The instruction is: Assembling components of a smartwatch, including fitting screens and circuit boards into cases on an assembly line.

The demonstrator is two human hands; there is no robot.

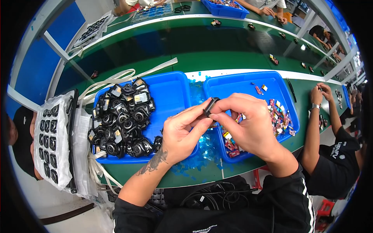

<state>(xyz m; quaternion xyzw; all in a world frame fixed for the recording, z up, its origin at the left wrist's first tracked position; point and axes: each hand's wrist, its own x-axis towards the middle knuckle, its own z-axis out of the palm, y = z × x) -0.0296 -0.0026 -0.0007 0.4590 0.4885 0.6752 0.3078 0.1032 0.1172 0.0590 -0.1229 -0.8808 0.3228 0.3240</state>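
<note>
The person's left hand (180, 134) and right hand (248, 120) are coming together over the gap between two blue trays, fingers curled nearly closed, and both are pinching a small black part (210, 106) between thumbs and fingertips. Its surface is showing too small for any marking to be made out. White lettering (205, 228) is running across the front of the person's black top, at the near edge. Under and beyond the left hand, the left tray (185, 91) is holding a heap of black round-faced housings (128, 120), several of them bearing pale label-like patches (140, 98). Beneath the right hand, the right tray (241, 87) is holding scattered small red, white and yellow components (279, 116). Both trays are resting on a green table (194, 174), with a thin black tool (291, 90) lying just right of the right tray. Farther left, a white-wrapped stack (46, 112) is carrying rows of dark pieces. On the right, a co-worker (330, 167) is sitting at the table in a black shirt that is also showing white lettering
</note>
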